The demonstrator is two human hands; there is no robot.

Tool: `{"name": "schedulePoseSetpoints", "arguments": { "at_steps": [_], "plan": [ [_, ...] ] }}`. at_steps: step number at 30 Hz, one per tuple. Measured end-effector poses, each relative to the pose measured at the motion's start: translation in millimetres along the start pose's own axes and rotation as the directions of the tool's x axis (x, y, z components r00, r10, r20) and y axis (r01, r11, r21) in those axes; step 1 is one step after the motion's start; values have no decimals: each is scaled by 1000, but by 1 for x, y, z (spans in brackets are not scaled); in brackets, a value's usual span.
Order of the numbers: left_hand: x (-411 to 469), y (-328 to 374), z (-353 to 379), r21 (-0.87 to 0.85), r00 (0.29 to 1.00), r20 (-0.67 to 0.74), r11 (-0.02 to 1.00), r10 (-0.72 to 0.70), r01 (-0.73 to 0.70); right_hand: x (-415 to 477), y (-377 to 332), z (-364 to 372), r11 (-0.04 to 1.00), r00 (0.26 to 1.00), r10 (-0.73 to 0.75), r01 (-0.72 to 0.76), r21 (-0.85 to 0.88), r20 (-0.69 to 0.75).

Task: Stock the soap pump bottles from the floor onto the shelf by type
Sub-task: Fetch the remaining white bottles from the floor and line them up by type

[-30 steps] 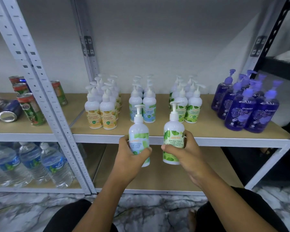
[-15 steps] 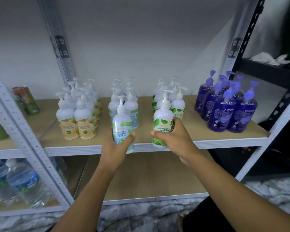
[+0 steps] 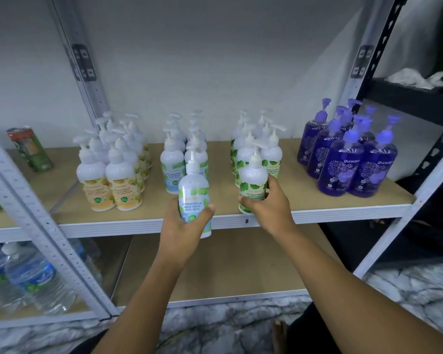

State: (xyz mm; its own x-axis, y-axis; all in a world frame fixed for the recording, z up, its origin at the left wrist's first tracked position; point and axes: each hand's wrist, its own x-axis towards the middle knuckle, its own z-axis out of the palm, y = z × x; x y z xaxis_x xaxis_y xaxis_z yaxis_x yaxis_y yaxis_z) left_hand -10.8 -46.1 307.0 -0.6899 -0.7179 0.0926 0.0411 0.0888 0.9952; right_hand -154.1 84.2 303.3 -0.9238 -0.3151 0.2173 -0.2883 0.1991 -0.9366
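Observation:
My left hand [image 3: 183,227] grips a white cool mint bottle [image 3: 194,194] with a blue-green label, held at the shelf's front edge before the cool mint group [image 3: 173,163]. My right hand [image 3: 267,206] holds a white green-leaf bottle [image 3: 253,183], its base at the front of the wooden shelf [image 3: 304,203], just ahead of the green-leaf group [image 3: 269,149]. A yellow-label group [image 3: 109,175] stands to the left. Purple bottles [image 3: 348,159] stand to the right.
A green drink can [image 3: 30,149] stands on the neighbouring shelf at left. Water bottles [image 3: 28,279] lie on the lower left shelf. Grey uprights [image 3: 36,223] frame the bay. A black rack [image 3: 414,98] with a white cloth is at right. Marble floor below.
Both hands have risen and pushed forward with their bottles. The green-leaf bottle has reached the shelf front by its group; the cool mint bottle has come up to the shelf edge.

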Motion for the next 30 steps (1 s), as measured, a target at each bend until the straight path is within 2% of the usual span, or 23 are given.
{"name": "schedulePoseSetpoints", "arguments": {
  "at_steps": [5,13,30],
  "plan": [
    [-4,-1,1,-3,1000,-4,1000,-16,16,4,6,2,998,998,48,-49,-29,-28],
    [-9,-1,1,-1,999,-11,999,-38,38,7,10,3,972,997,61,-68,-225,-40],
    [-11,0,-10,11,999,-5,999,-39,39,19,10,9,975,998,42,-53,-216,-53]
  ]
}}
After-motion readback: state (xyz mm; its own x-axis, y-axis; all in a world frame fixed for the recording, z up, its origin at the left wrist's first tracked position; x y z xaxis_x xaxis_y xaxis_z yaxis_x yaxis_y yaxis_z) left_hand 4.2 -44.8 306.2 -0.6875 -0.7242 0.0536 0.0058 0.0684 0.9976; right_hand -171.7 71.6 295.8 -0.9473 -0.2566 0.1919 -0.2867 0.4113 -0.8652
